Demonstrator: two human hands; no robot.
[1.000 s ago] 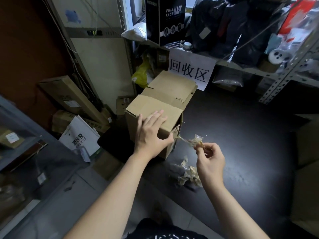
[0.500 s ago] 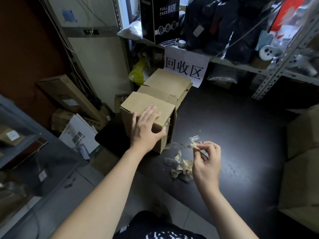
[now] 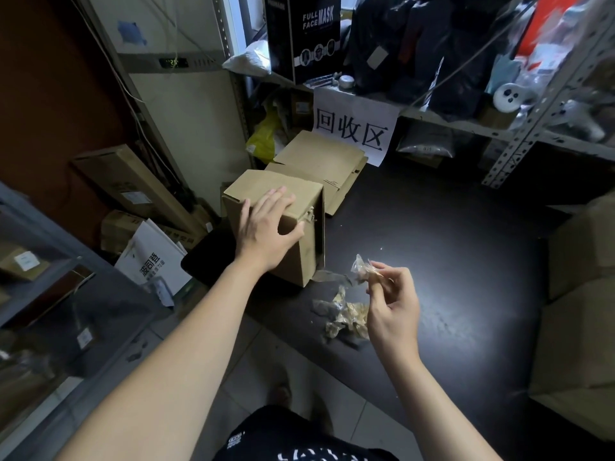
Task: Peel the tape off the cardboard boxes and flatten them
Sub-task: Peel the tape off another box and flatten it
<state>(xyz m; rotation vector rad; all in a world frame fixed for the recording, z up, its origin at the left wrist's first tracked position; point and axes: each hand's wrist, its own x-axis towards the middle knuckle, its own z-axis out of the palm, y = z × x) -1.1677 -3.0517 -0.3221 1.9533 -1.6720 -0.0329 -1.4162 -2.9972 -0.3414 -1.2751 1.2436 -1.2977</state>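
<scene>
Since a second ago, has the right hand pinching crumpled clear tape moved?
Yes. The right hand dropped away from the brown cardboard box's top corner, toward the tape-scrap pile.

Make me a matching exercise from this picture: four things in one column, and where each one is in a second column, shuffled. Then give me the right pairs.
Things
1. cardboard box
2. tape strip
3. tape pile
4. paper sign

Places
A. pinched by the right hand
B. hanging from the front edge of the shelf
C. under the left hand, which rests on its top
D. lying loose on the dark table, in front of the box

Pairs: 1-C, 2-A, 3-D, 4-B
</scene>
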